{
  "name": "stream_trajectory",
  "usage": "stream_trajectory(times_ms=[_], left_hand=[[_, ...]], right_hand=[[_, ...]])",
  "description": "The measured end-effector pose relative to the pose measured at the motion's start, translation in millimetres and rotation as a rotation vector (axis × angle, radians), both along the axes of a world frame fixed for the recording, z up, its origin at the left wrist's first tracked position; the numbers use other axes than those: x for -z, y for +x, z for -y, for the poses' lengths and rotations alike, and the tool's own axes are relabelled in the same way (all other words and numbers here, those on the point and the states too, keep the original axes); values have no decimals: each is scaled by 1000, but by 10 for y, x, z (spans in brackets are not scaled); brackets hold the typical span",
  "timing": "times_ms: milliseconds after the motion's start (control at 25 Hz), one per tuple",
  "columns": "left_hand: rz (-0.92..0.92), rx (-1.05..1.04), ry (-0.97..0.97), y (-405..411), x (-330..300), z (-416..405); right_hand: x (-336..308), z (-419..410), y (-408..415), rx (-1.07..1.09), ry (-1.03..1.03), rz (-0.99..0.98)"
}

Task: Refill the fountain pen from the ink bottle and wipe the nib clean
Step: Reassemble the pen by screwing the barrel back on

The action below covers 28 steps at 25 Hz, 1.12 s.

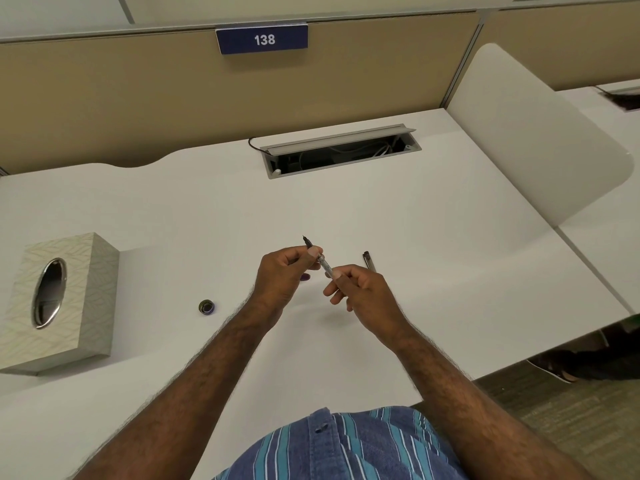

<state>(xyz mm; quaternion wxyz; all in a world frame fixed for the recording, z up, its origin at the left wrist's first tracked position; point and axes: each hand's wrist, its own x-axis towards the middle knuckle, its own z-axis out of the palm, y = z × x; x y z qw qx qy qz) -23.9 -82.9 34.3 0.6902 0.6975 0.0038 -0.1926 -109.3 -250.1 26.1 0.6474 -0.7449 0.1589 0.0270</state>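
shirt: blue striped shirt (346,445) at bottom edge, nearest the camera
left hand (282,277): fingers clamped on the nib end of the fountain pen (320,259), nib (307,240) pointing up and away
right hand (360,289): fingers pinched together on the pen's rear end, clear converter section between the two hands
pen location: held above the table (450,237), mid-scene
ink bottle: mostly hidden behind left hand, only a purple bit (304,277) shows; cannot tell if open
bottle cap (206,307): on table, left of the hands
pen barrel (369,259): lies on table just right of right hand
tissue box (55,299): far left
step (judged): working the converter knob
tip: hold grip section firm, twist only the rear, keep nib off skin
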Motion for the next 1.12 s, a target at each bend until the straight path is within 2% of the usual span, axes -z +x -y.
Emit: stream_trajectory(times_ms=[1120], left_hand=[[7, -5, 1, 10, -42, -23]], right_hand=[[-23, -37, 3, 15, -7, 5]])
